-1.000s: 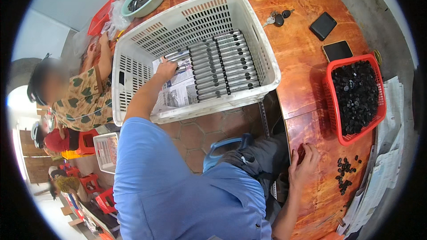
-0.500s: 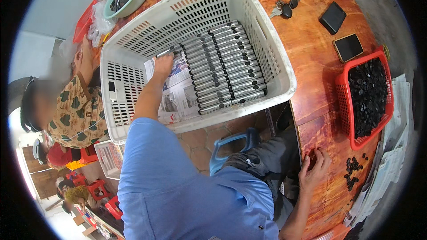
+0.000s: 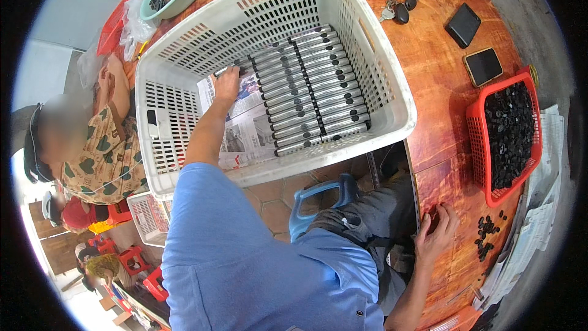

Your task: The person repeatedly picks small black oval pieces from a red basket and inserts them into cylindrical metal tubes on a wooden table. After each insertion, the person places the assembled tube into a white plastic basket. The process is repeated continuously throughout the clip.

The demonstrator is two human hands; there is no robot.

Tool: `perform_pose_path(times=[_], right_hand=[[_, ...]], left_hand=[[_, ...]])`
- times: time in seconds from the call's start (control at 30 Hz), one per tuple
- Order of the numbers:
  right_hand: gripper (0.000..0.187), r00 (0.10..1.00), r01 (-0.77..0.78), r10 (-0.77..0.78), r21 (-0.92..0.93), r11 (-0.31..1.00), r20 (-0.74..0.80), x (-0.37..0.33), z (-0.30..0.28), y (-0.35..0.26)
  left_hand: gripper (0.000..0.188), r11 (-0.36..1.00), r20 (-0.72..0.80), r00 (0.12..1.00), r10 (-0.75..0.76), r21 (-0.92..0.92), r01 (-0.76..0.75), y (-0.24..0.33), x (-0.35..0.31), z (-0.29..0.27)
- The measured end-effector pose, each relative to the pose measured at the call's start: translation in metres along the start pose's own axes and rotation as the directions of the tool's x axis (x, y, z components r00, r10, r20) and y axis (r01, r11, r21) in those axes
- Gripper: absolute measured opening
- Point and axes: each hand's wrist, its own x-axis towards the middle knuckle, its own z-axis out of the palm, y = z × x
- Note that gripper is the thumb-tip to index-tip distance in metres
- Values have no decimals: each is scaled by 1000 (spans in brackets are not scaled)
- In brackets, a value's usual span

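Inside crate [image 3: 398, 98], L hand [image 3: 227, 84] nr tubes [image 3: 331, 91]

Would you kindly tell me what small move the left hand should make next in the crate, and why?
I would probably have the left hand nudge the tube at its fingers into line with the other tubes: those lie neatly side by side, and the newspaper left of them is bare, so there seems to be room to adjust.
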Motion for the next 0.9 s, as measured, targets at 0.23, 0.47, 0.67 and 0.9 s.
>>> perform_pose_path(times=[0.23, 0.47, 0.67, 0.9], right_hand=[[27, 1000, 0, 0, -15, 1000, 10, 0, -1, -1], [27, 1000, -16, 16, -11, 1000, 8, -1, -2, -3], [24, 1000, -11, 11, -30, 999, 4, 3, -4, -6], [24, 1000, -13, 13, -37, 999, 4, 1, -3, -4]], left_hand=[[51, 981, -62, 985, -164, -111, 156, -7, -8, 5], [50, 988, -16, 987, -157, 7, 157, 2, -5, -3], [52, 990, -45, 989, -144, -17, 143, 5, -9, -8], [56, 993, -85, 990, -111, -57, 106, -1, -2, 10]])
